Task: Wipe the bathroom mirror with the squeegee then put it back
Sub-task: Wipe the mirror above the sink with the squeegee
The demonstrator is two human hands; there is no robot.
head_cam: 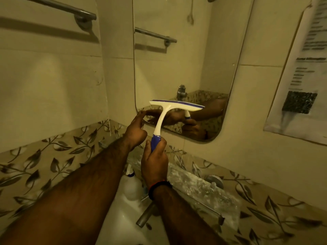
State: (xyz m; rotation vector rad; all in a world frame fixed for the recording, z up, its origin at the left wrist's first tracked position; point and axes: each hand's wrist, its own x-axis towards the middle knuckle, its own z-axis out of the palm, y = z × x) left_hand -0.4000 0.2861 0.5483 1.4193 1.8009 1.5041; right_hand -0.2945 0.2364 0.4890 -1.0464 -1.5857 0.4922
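My right hand [155, 160] grips the blue handle of a white squeegee [164, 114]. Its blade is held level against or just in front of the lower part of the mirror [185, 55]; I cannot tell whether it touches the glass. My left hand [136, 129] is raised beside the squeegee's neck, fingers loosely curled and holding nothing, its fingertips at the mirror's lower left corner. Both hands and the squeegee are reflected in the glass.
A glass shelf [194, 188] runs under the mirror. A white basin [123, 218] with a metal tap [145, 216] and a white bottle [131, 188] lie below my arms. A towel rail [70, 9] is on the left wall, a printed notice [304, 76] on the right.
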